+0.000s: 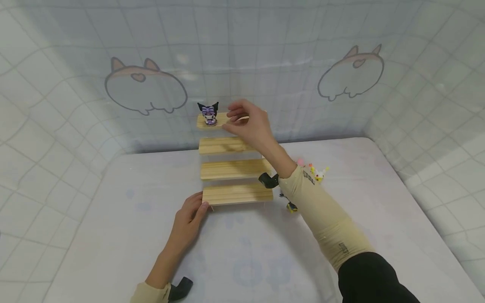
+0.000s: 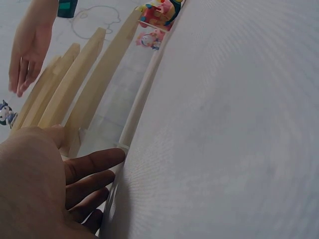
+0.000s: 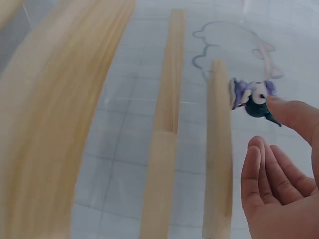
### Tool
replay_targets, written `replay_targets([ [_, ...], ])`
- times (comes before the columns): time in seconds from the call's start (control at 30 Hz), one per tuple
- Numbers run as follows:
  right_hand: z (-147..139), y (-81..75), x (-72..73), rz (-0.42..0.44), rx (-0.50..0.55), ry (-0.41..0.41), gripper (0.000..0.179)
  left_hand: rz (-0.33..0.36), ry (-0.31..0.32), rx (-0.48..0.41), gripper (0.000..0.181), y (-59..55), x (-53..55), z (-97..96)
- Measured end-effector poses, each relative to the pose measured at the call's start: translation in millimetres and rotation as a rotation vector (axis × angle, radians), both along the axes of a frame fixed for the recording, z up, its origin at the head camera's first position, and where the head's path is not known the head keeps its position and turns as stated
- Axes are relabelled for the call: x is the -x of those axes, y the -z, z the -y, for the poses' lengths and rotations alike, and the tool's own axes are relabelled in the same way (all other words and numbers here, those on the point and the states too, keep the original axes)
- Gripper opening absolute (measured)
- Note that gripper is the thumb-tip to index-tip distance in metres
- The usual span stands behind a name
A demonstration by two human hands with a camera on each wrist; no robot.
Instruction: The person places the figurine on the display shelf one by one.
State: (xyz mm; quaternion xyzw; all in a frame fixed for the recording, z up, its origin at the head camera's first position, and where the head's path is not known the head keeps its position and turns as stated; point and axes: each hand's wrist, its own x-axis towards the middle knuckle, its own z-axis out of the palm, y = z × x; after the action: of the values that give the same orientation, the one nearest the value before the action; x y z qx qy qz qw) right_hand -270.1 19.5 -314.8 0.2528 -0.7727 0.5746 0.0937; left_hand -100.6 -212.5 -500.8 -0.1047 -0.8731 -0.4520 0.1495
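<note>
Wooden rack [image 1: 235, 169], four steps. Right hand [image 1: 253, 125] at its top step [image 1: 223, 119], thumb and fingers parted. Left hand [image 1: 189, 213] touching the left corner of its lowest step [image 1: 237, 194], fingers extended. Black-and-purple figurine [image 1: 209, 115] upright on its top step, left end.

The top-shelf figurine [image 1: 209, 115] is black, purple and white, the shelves [image 1: 235, 170] pale yellow, the backdrop [image 1: 246, 63] gridded.

The shelf [image 1: 235, 169] is matt, grained wood; its clear panel [image 2: 113, 104] and the figure [image 1: 209, 116] look smooth plastic; the sleeve [image 1: 329, 221], matt cloth
</note>
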Motion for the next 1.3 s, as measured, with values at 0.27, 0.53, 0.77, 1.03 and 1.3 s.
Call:
replay_targets([
  [0.27, -16, 6.3, -35.6, -0.081, 0.082, 0.041, 0.041, -0.003, -0.002, 0.013, 0.023, -0.6, -1.4, 4.0],
  [0.53, -24, 16.5, -75.0, -0.144, 0.195, 0.141, 0.041, 0.007, -0.002, 0.005, 0.024, -1.9, -1.0, 3.5],
  [0.77, -28, 35.5, -103.6, -0.193, 0.278, 0.198, 0.042, 0.017, -0.006, 0.016, 0.024, -4.1, -1.1, 3.9],
  [1.03, -22, 45.3, -113.1, -0.193, 0.252, 0.172, 0.042, 0.046, -0.009, 0.005, 0.026, -2.4, -1.4, 5.6],
  [1.3, -35, 44.7, -120.3, -0.197, 0.245, 0.18, 0.041, 0.031, -0.002, 0.011, 0.025, -0.2, -0.7, 4.9],
])
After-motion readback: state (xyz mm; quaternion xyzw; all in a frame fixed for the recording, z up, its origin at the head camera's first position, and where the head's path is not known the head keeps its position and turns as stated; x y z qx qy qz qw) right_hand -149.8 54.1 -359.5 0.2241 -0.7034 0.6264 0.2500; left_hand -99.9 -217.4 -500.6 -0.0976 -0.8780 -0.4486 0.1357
